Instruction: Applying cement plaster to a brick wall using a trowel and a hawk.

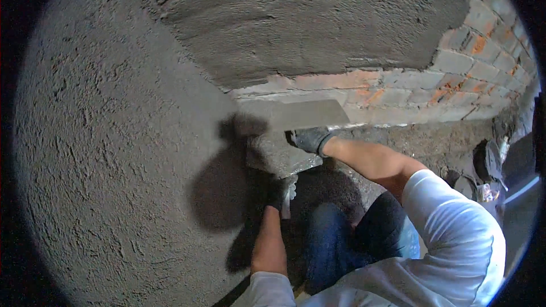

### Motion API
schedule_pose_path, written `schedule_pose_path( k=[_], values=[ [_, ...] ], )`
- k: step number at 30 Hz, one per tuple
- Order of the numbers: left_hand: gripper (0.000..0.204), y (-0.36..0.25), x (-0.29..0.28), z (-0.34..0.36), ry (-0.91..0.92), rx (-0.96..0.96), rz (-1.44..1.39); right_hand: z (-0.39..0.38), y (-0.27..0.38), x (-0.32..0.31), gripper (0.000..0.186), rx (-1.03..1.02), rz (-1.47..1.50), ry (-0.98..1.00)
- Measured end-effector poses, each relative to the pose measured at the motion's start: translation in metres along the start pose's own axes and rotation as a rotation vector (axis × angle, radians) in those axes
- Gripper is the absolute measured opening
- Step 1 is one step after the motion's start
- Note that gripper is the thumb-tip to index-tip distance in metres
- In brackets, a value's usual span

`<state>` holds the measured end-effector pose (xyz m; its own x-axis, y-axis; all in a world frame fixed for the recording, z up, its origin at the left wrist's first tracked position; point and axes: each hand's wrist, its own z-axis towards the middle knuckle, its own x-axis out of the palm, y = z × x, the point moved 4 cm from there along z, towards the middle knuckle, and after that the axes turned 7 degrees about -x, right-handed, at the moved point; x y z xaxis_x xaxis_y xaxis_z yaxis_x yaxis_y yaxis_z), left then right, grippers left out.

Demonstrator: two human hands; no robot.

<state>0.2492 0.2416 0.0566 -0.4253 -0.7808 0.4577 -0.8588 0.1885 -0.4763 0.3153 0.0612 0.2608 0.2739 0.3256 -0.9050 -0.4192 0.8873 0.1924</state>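
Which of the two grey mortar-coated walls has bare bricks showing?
The brick wall ahead, beyond the dark-gloved right hand: grey-and-orange bricks show along its base and right side. The rough grey left wall shows none.

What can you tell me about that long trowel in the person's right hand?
The trowel has a long, flat, grey blade with straight long edges and a slanted right end; its left end is hard to make out against the grey behind. It looks like metal dulled by mortar. It lies roughly lengthwise across the low, unplastered strip of brick wall, though whether it touches is unclear. The gloved right hand grips it from below, hiding any handle.
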Motion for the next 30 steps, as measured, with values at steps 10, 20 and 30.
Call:
schedule_pose_path(
  k=[10, 20, 30],
  values=[
    [0.017, -0.071, 0.016, -0.073, -0.086, 0.03, -0.026, 0.105, 0.015, -0.032, 0.023, 0.046, 0.145, 0.565],
    [0.021, -0.064, 0.032, -0.09, -0.237, 0.3, -0.037, 0.134, 0.052, -0.152, 0.018, 0.351, 0.714, 0.577],
    [0.018, -0.019, 0.07, -0.106, -0.317, 0.438, -0.046, 0.065, 0.039, -0.261, 0.023, 0.095, -0.052, -0.066]
  ],
)
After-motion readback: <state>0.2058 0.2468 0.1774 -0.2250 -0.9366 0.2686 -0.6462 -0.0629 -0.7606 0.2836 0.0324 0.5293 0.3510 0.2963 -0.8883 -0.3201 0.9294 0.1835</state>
